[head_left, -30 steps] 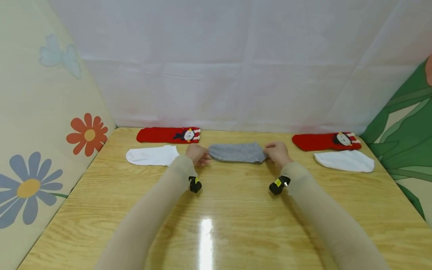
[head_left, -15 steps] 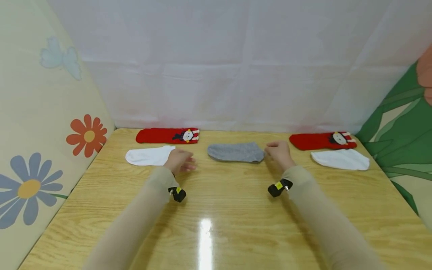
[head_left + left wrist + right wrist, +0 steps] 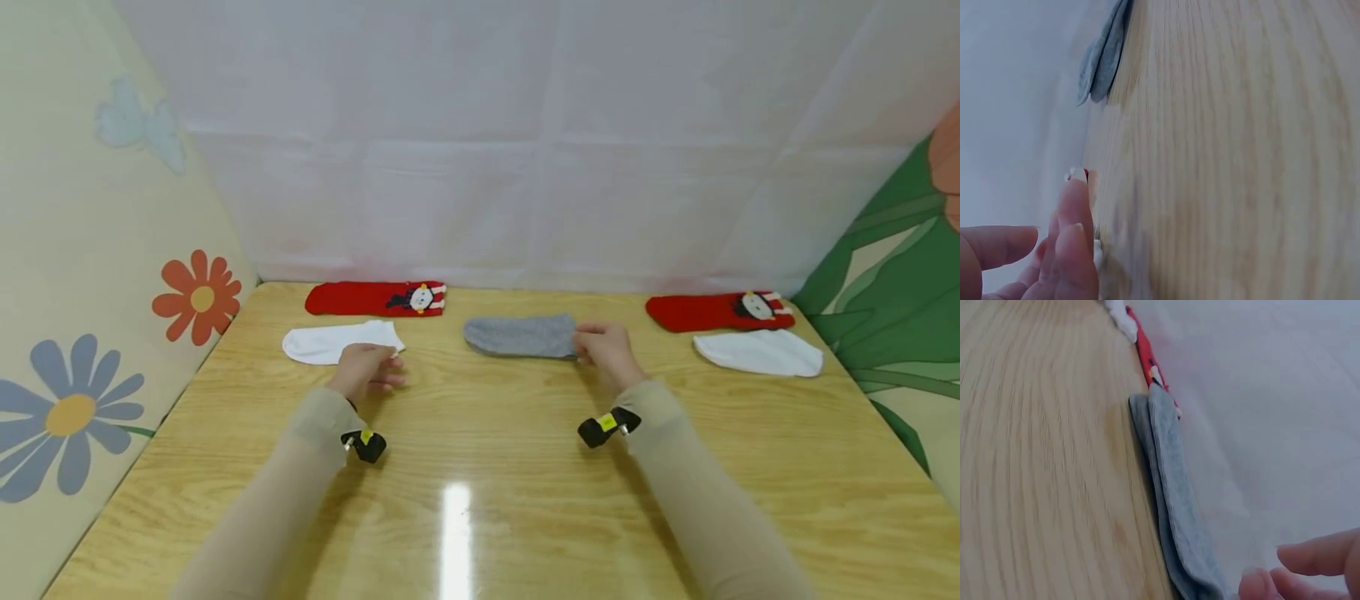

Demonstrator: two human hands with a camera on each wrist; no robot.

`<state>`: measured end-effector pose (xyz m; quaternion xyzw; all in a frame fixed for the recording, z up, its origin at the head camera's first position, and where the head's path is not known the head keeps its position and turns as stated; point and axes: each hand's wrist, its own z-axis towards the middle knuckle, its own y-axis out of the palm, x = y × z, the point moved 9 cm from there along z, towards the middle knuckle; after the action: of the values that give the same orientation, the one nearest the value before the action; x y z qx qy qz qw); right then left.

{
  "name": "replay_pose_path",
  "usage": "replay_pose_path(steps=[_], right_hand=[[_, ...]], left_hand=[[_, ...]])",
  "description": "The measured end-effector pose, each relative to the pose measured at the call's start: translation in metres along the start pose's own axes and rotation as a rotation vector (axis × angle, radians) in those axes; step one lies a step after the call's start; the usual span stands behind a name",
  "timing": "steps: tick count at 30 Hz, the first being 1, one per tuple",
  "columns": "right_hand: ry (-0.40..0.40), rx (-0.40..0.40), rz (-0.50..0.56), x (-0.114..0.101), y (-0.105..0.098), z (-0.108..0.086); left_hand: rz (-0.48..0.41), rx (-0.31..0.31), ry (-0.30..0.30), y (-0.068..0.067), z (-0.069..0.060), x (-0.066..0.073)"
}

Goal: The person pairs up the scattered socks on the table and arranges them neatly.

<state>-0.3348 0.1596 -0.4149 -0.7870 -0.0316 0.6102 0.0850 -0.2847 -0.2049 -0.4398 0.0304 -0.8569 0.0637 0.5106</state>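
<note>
A grey sock (image 3: 519, 336), in two layers in the right wrist view, lies flat at the middle of the table with its toe to the left. At its cuff is the right hand (image 3: 609, 354); the thumb and fingers (image 3: 1260, 586) stand apart there, fingertips at the fabric. Beside the cuff of the left white sock (image 3: 322, 344) hovers the left hand (image 3: 366, 369), thumb apart from loosely bent fingers (image 3: 1075, 250), gripping nothing. Whether it touches that sock, I cannot tell.
Behind the left white sock lies a red sock with a doll-like figure (image 3: 352, 299). Another red sock (image 3: 693, 313) and a white one (image 3: 761, 352) lie at the right. A white cloth (image 3: 480, 167) hangs behind the wooden table (image 3: 525, 450).
The left hand has left the toe of the grey sock and moved left to the white sock's cuff. My right hand has shifted slightly left, over the grey cuff.
</note>
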Motion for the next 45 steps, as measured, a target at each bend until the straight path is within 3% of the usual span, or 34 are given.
replay_pose_path(steps=[14,23,34,45], right_hand=[[0.017,-0.046,0.064,-0.001,0.040,-0.013],[0.021,-0.093,0.040,-0.005,0.059,-0.018],[0.030,-0.149,0.046,-0.007,0.091,-0.026],[0.028,-0.148,0.124,-0.006,0.136,-0.035]], left_hand=[[-0.042,0.053,0.059,-0.028,-0.010,0.002],[-0.050,0.055,0.088,-0.052,-0.010,0.007],[0.027,0.131,0.060,-0.080,-0.016,0.003],[0.036,0.190,0.043,-0.105,-0.021,-0.002]])
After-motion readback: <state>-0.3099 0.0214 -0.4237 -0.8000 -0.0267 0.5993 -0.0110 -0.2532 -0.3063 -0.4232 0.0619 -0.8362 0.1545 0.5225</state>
